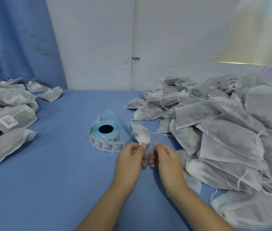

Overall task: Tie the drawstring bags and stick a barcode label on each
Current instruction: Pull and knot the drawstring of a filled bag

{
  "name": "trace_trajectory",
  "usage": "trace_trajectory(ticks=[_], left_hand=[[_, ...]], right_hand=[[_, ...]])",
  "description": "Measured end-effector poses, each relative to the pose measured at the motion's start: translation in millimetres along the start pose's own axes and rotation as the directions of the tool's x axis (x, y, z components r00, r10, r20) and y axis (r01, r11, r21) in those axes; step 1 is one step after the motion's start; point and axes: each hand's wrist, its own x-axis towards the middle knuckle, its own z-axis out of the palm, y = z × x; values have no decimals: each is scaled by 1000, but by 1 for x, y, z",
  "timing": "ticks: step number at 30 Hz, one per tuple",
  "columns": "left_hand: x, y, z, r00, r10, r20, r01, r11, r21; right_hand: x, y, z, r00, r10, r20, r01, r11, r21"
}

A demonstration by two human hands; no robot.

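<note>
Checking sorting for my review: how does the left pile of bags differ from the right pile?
The left pile is smaller; the right pile is much larger. Several left-pile bags carry barcode labels; none show on the right pile. Both hold grey-white fabric bags on the blue table.

A small grey bag sits at the roll's 3 o'clock, its bunched white neck pinched by the left hand. The blue-backed roll lies flat mid-table, with a strip of barcode labels trailing toward 5 o'clock. A pile of untied bags with loose strings fills 3 o'clock. Labelled bags lie at 9 o'clock.
</note>
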Motion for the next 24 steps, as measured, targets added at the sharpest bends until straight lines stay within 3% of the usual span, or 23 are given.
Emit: trace_trajectory(ticks=[4,9,13,18,24], left_hand=[[-3,3,-5,997,-20,78,27,996,-84],[-4,7,-7,987,2,160,20,990,-139],[-4,7,-7,990,24,141,-6,992,-127],[-1,10,0,993,-66,103,82,984,-158],[-5,0,-6,997,67,49,-68,997,29]], right_hand=[[-5,0,1,998,-34,55,37,998,-55],[-6,-3,-1,986,-52,158,42,997,64],[-3,-5,-4,982,1,190,-32,987,158],[6,-6,-5,965,182,191,-238,915,326],[11,-9,-11,927,216,307,-328,862,385]])
